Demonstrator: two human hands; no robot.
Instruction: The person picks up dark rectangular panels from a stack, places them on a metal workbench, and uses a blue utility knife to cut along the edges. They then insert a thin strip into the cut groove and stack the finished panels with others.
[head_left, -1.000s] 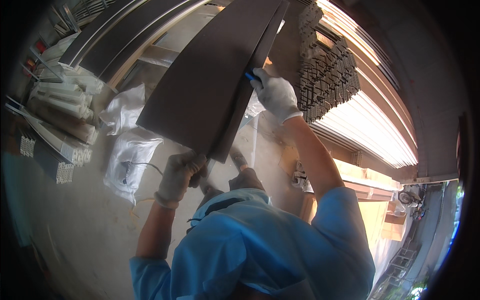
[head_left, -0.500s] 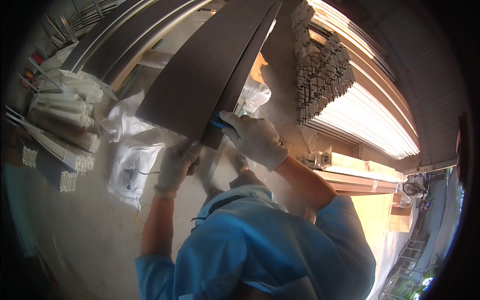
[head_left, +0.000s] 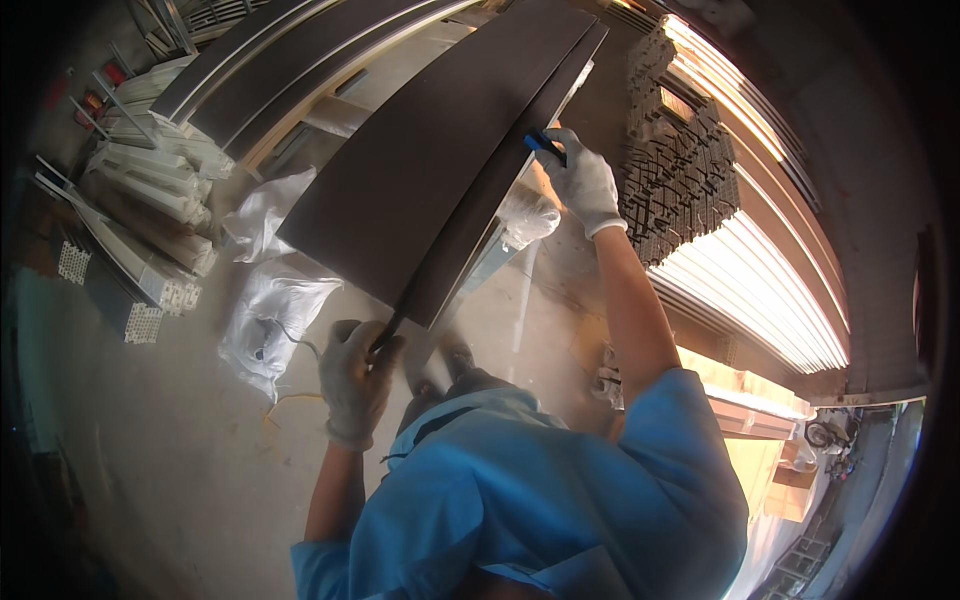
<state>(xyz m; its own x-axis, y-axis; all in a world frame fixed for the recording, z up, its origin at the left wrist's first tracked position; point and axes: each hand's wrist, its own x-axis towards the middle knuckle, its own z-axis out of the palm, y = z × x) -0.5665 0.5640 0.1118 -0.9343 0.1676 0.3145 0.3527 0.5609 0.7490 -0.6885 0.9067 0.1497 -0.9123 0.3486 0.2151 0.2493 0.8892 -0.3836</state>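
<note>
Dark panel (head_left: 430, 170): left hand (head_left: 355, 375) gripping end, right hand (head_left: 583, 180) outstretched.

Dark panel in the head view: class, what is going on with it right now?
A person in a blue shirt and white gloves is working on a long dark panel. The left hand grips its near end, while the right hand presses a small blue tool against the panel's right edge, farther up. White plastic bags lie on the floor to the left, and a stack of profiles sits to the right.
</note>
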